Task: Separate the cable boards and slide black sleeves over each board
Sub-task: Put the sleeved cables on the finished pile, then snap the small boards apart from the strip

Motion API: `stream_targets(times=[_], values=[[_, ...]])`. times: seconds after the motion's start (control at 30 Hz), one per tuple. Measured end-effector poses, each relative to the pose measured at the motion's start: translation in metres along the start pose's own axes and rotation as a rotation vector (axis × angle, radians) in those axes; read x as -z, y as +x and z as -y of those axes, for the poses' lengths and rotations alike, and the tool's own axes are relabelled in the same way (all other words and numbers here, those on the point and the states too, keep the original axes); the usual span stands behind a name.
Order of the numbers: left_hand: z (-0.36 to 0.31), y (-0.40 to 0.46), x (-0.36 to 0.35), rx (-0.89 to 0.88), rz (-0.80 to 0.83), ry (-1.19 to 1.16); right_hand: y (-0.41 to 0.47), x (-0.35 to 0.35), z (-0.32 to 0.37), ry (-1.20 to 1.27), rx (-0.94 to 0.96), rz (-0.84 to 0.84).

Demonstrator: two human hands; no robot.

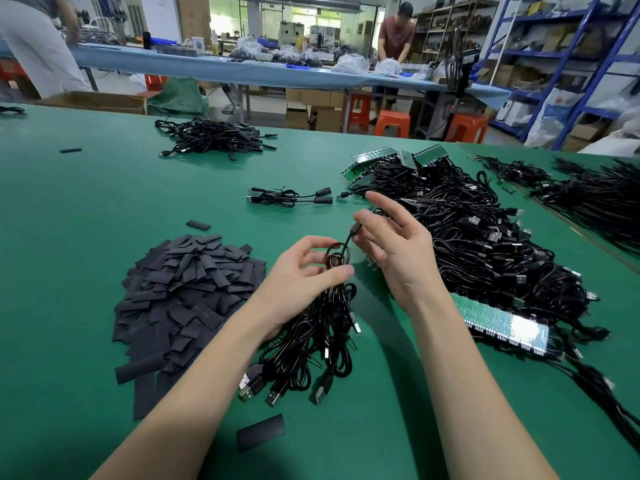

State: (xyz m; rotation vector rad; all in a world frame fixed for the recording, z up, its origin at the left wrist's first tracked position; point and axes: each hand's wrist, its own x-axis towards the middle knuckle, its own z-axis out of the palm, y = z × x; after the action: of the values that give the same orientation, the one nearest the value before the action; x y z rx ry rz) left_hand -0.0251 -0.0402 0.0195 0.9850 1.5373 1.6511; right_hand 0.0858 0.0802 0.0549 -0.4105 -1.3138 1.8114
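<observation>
Flat black sleeve (261, 432) lies nearest. Left hand (301, 271) grips black cable bundle (311, 344); right hand (394, 247) pinches 1 cable end (356, 227).

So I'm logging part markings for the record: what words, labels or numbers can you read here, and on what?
None can be read.
Board strip: print washed out by glare.
USB plugs: marks too small.
Boxes beyond the table: no legible print.
White sack by the shelves: blue print, blurred.

left hand (300, 271) gripping cable bundle (311, 344), right hand (391, 251) pinching one cable end (356, 227)
</observation>
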Motion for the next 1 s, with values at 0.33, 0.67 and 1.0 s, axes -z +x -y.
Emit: stream_targets(times=[0.33,0.67,1.0], values=[[-0.028,0.041,0.029,-0.036,0.023,0.224,0.003,0.001,-0.006,0.019,-0.130,-0.122],[-0.050,0.165,0.078,0.041,-0.201,1.115,-0.001,0.000,-0.030,-0.385,-0.274,-0.064],[0.002,0.085,0.018,0.042,-0.126,0.890,0.002,0.000,-0.028,-1.113,-0.214,0.034]])
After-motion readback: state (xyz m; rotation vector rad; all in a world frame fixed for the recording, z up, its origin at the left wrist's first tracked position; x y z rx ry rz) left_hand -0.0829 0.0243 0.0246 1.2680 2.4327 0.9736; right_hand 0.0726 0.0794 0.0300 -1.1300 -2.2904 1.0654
